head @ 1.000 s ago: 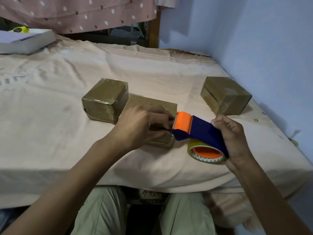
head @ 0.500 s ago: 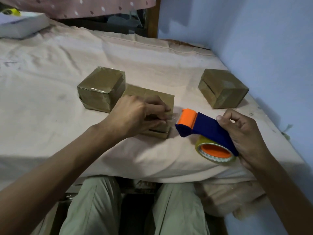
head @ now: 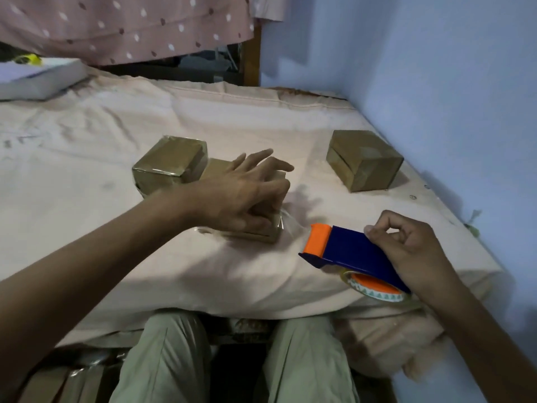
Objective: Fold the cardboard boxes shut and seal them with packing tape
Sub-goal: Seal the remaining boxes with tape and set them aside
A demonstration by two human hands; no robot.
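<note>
A low cardboard box (head: 250, 235) lies on the cloth-covered surface (head: 87, 175) in front of me. My left hand (head: 241, 193) rests on top of it; two fingers stretch out and the others bend down at its near right corner. A strip of clear tape (head: 293, 225) runs from that corner to the blue and orange tape dispenser (head: 348, 251). My right hand (head: 412, 251) grips the dispenser by its rear, just right of the box. The tape roll (head: 374, 289) hangs under it.
A taped cube box (head: 171, 164) touches the low box's far left side. Another cardboard box (head: 363, 161) stands at the right near the blue wall (head: 436, 82). A white box (head: 37, 80) lies far left. Flat cardboard (head: 58, 382) is stacked below by my knees.
My right hand has pulled the dispenser away from the box to the right and toward me, drawing out tape. My left hand's fingers have lifted and spread from their curled hold on the box.
</note>
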